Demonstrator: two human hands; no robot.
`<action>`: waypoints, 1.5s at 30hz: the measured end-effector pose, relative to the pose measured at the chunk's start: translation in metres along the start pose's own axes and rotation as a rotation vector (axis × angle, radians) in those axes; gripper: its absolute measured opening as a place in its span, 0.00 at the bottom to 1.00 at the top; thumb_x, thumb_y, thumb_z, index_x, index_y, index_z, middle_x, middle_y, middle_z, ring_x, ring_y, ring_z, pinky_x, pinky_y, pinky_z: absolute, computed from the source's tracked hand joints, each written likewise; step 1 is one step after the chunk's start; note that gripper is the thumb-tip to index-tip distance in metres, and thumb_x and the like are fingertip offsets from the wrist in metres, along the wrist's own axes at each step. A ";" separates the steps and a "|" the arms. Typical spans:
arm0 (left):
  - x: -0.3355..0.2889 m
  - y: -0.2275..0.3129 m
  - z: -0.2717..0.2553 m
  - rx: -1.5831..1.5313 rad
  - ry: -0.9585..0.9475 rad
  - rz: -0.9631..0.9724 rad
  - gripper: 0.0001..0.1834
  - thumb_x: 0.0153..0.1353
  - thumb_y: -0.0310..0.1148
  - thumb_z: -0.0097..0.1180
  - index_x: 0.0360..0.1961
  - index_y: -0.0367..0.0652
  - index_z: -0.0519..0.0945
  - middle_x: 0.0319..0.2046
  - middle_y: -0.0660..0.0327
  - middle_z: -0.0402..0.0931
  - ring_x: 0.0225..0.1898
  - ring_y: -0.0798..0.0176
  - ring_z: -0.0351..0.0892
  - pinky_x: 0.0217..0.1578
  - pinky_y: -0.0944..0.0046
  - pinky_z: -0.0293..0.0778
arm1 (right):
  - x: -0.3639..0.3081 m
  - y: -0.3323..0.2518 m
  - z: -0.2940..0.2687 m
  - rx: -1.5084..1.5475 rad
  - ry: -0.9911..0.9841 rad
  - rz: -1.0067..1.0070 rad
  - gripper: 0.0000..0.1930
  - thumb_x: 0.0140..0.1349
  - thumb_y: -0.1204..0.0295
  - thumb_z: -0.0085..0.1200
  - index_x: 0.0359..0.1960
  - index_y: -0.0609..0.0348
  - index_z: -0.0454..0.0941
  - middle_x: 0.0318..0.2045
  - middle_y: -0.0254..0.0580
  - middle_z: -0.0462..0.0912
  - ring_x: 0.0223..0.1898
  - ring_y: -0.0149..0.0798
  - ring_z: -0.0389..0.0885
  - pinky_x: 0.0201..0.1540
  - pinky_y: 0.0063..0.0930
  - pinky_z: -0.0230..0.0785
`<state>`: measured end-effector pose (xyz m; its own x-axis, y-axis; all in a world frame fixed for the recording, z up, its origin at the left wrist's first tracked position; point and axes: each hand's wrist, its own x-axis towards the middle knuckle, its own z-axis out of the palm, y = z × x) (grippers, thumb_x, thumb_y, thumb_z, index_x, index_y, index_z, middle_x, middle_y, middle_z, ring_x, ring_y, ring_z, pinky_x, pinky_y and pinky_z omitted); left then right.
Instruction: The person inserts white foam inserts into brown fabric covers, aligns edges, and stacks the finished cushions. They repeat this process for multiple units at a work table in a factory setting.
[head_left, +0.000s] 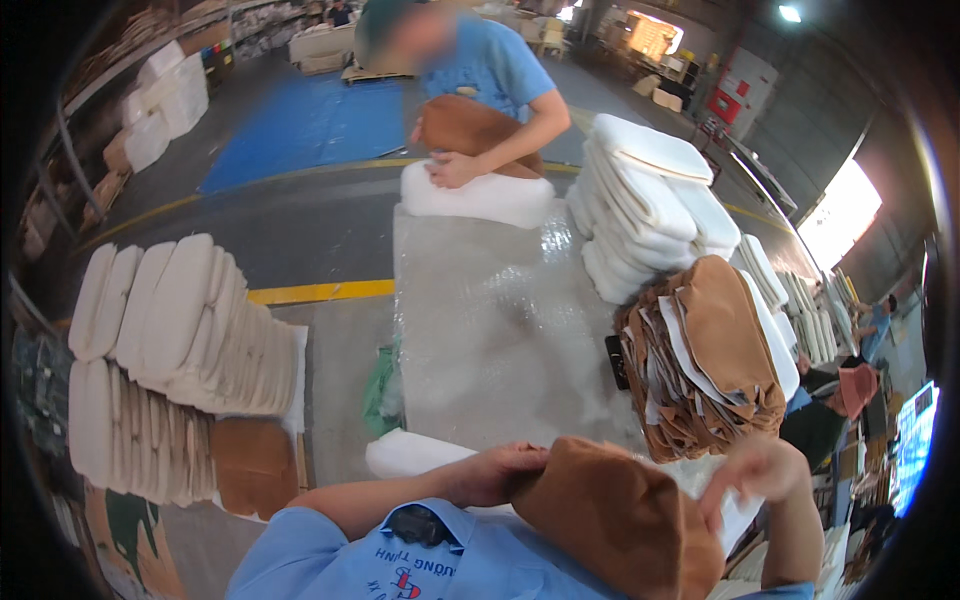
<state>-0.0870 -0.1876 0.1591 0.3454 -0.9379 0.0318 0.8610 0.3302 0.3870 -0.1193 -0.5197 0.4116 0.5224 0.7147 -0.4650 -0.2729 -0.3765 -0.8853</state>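
Observation:
Close to my body is a brown fabric cushion cover (610,500), spread between my two hands. My left hand (505,472) pinches its left edge, fingers closed on the cloth. At the cover's right end, my right hand (760,472) is smeared by motion; its fingers reach the cover's edge, but I cannot tell whether they grip. A white cushion pad (415,453) lies partly beneath the cover at the near table edge. Just beyond my right hand stands a pile of brown covers (725,330) with white layers showing between them.
The table (490,330) has a shiny plastic sheet. White pads (650,180) are stacked at its far right. Opposite, a co-worker (490,80) handles a brown cover (470,125) over a white pad (480,200). Cushion stacks (180,330) stand left, near a green plastic bag (382,390).

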 end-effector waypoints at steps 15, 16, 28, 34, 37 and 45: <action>-0.097 -0.012 0.009 0.340 0.739 0.458 0.18 0.78 0.44 0.57 0.56 0.41 0.86 0.45 0.67 0.86 0.46 0.74 0.80 0.50 0.69 0.75 | 0.320 0.164 0.053 0.391 0.339 -0.039 0.18 0.80 0.53 0.51 0.52 0.54 0.78 0.39 0.38 0.85 0.43 0.28 0.82 0.42 0.26 0.75; -0.096 -0.016 0.007 0.376 0.771 0.504 0.18 0.78 0.44 0.56 0.55 0.41 0.86 0.44 0.67 0.86 0.45 0.75 0.80 0.48 0.70 0.75 | 0.321 0.162 0.056 0.381 0.324 -0.018 0.17 0.79 0.53 0.52 0.51 0.54 0.78 0.39 0.38 0.85 0.43 0.28 0.82 0.42 0.26 0.74; -0.107 -0.031 -0.015 0.270 0.924 0.519 0.13 0.75 0.37 0.62 0.49 0.38 0.86 0.40 0.68 0.85 0.42 0.76 0.79 0.46 0.72 0.75 | 0.321 0.123 0.079 0.154 0.185 0.127 0.12 0.75 0.60 0.58 0.41 0.55 0.82 0.35 0.34 0.86 0.37 0.25 0.82 0.38 0.24 0.74; -0.112 -0.049 -0.030 0.086 0.804 0.708 0.11 0.75 0.36 0.61 0.50 0.40 0.85 0.40 0.67 0.85 0.44 0.73 0.81 0.48 0.70 0.76 | 0.319 0.083 0.095 -0.189 0.083 0.116 0.11 0.73 0.63 0.61 0.36 0.56 0.84 0.33 0.32 0.86 0.35 0.24 0.82 0.36 0.23 0.73; -0.122 -0.058 -0.027 -0.125 0.699 0.748 0.11 0.75 0.34 0.60 0.52 0.41 0.83 0.44 0.66 0.84 0.47 0.72 0.82 0.51 0.68 0.78 | 0.323 0.065 0.104 -0.354 0.012 0.144 0.10 0.72 0.65 0.62 0.33 0.56 0.85 0.32 0.31 0.86 0.33 0.23 0.82 0.35 0.23 0.73; -0.139 -0.065 -0.025 0.164 0.935 0.753 0.09 0.80 0.33 0.52 0.52 0.40 0.81 0.41 0.70 0.80 0.42 0.76 0.76 0.44 0.71 0.73 | 0.360 0.062 0.098 0.199 -0.146 0.408 0.11 0.73 0.63 0.63 0.42 0.60 0.85 0.36 0.29 0.86 0.38 0.23 0.83 0.39 0.22 0.75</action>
<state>-0.1816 -0.0757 0.1065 0.9342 -0.0552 -0.3523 0.2937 0.6795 0.6723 -0.0273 -0.2284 0.1891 0.2252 0.6125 -0.7577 -0.5890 -0.5339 -0.6066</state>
